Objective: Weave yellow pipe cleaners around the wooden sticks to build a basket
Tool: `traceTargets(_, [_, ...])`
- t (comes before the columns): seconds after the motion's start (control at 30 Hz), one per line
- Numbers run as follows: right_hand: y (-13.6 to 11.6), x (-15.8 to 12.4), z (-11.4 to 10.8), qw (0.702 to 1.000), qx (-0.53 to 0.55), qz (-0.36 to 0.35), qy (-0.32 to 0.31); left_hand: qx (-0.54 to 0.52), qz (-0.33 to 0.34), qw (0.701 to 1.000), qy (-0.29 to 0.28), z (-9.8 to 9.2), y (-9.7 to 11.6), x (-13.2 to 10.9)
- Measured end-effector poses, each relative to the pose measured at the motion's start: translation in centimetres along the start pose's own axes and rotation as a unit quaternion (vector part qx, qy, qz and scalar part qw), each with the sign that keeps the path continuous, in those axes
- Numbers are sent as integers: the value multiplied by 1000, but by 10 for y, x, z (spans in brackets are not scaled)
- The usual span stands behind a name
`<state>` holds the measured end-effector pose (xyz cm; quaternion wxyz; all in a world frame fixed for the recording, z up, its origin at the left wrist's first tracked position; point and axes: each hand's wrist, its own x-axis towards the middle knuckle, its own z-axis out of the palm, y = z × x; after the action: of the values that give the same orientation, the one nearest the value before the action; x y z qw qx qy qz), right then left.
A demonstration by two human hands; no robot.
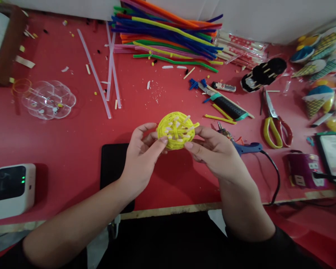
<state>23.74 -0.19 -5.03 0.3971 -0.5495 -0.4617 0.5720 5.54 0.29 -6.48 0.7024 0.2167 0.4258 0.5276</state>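
Observation:
Between both hands, above the red table, is a round yellow pipe-cleaner weave (176,129) with short pale sticks poking out of it. My left hand (144,151) grips its left edge, thumb in front and fingers partly hidden behind. On the right edge, my right hand (212,149) pinches the weave between thumb and fingers. A yellow end sticks out near the right fingertips. Behind my right hand lies a blue glue gun (248,148) with a black cord. Cut yellow pipe-cleaner pieces (220,118) rest just beyond that hand.
Colourful pipe cleaners (168,33) are heaped at the back. Scissors (274,121), a utility knife (229,106) and a black figure (264,74) stand or lie right. A clear flower-shaped tray (70,101), a white device (29,190) and a black phone-like slab (112,164) are left.

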Motion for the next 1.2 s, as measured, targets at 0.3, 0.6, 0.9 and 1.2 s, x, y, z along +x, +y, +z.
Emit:
traceTargets(0.3, [-2,4,-5,998,1,44,33,138,3,990,-36,3,4,-1])
traceTargets(0.6, [0,4,-4,993,41,112,20,163,-24,985,-45,2,5,0])
traceTargets(0.9, [0,3,-6,992,39,121,16,172,-36,982,-64,2,4,-1])
traceTargets(1.2, [-1,3,-3,989,63,132,18,121,-71,987,-72,4,4,-4])
